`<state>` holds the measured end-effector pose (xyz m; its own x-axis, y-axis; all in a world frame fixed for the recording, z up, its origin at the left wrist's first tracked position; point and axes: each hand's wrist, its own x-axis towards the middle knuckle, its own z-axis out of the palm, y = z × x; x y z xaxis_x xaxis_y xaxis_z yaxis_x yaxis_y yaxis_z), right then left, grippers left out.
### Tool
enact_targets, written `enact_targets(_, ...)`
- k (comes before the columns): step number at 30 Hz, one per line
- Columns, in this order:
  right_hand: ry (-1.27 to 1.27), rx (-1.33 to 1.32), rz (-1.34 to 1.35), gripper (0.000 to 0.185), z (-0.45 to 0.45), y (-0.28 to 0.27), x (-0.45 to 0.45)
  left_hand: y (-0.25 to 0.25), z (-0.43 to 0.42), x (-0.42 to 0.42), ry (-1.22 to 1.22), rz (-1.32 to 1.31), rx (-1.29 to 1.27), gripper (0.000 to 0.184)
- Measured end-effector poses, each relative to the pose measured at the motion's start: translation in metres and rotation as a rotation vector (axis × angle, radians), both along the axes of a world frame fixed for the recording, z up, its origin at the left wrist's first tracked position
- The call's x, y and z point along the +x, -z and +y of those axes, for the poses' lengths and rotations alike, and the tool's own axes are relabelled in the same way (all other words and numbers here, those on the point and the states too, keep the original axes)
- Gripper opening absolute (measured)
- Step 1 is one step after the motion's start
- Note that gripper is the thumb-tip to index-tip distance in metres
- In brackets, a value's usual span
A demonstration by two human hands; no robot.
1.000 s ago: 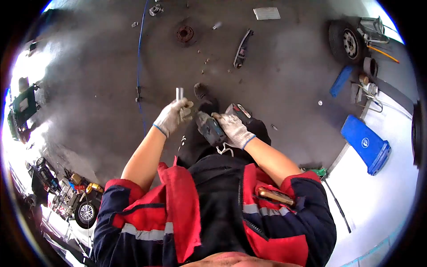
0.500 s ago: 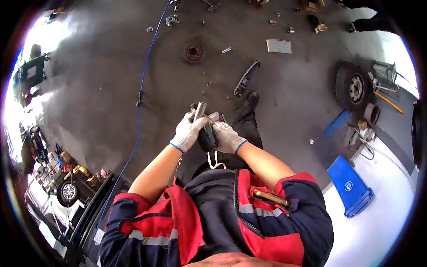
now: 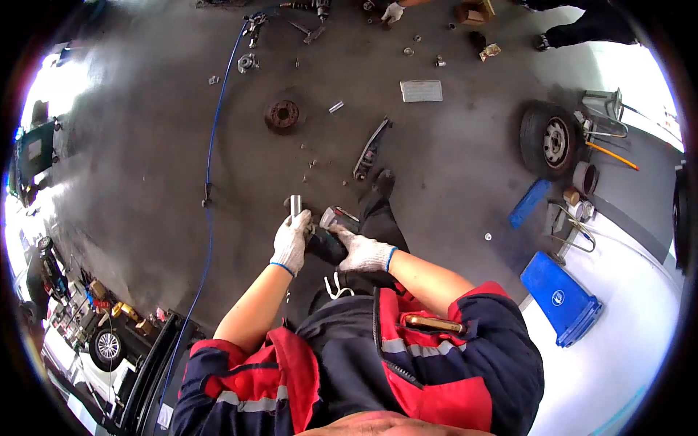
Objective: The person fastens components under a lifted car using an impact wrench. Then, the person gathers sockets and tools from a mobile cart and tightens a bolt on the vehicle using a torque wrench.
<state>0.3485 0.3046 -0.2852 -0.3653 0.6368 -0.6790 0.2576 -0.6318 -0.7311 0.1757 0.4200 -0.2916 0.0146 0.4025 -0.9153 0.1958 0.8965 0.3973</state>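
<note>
Clenches a shiny tube (image 3: pixel 296 206) in the left hand (image 3: pixel 291 244), on the near side of the rusty disc (image 3: pixel 282 115) on the floor. Grasps a dark tool (image 3: pixel 326 247) in the right hand (image 3: pixel 365 255), close beside the tube and slightly right of the disc. Shows by the right fingers a red-and-grey part (image 3: pixel 339 217), perhaps belonging to the tool, though too small to be sure. Has a short cylinder (image 3: pixel 336 107) just right of the disc, a long link (image 3: pixel 371 149) nearer and farther right, then a white sheet (image 3: pixel 421 91). Shows a wheel (image 3: pixel 547 140) well to the right. Has a blue hose (image 3: pixel 217 131) running left of the disc, and a hammer (image 3: pixel 310 32) beyond. Shows another person's gloved hand (image 3: pixel 393 12) beyond and right of the disc.
</note>
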Motion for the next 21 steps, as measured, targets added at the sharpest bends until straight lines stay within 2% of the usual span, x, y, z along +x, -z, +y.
enact_targets(1,-0.042,0.042,-0.018,0.107,0.006,-0.002,-0.003,-0.001,0.002,-0.003,0.002,0.005,-0.001,0.032)
enact_targets(4,-0.032,-0.076,0.083,0.112,0.020,-0.017,-0.006,-0.004,0.005,-0.016,0.011,0.046,0.005,0.036)
enact_targets(5,0.027,-0.051,0.077,0.113,0.020,-0.016,-0.012,-0.003,0.004,-0.021,0.020,0.069,0.020,0.037)
enact_targets(9,0.076,-0.057,-0.089,0.102,0.034,-0.021,-0.035,-0.017,0.015,-0.026,0.046,0.132,0.050,0.029)
enact_targets(12,0.007,-0.091,-0.173,0.102,0.042,-0.026,-0.043,-0.020,0.018,-0.038,0.086,0.142,0.060,0.040)
enact_targets(13,-0.036,-0.112,-0.202,0.102,0.042,-0.022,-0.047,-0.022,0.018,-0.042,0.084,0.131,0.041,0.039)
enact_targets(14,-0.058,-0.003,-0.266,0.100,0.043,-0.022,-0.052,-0.021,0.015,-0.046,0.057,0.119,0.034,0.039)
enact_targets(16,-0.157,-0.165,-0.229,0.096,0.055,-0.037,-0.046,-0.022,0.006,-0.057,0.014,0.103,0.024,0.038)
enact_targets(18,-0.204,-0.136,-0.291,0.091,0.049,-0.029,-0.053,-0.010,-0.004,-0.070,0.038,0.110,-0.014,0.041)
enact_targets(21,-0.274,-0.156,-0.284,0.096,0.049,-0.032,-0.057,-0.010,-0.009,-0.079,0.009,0.078,-0.066,0.044)
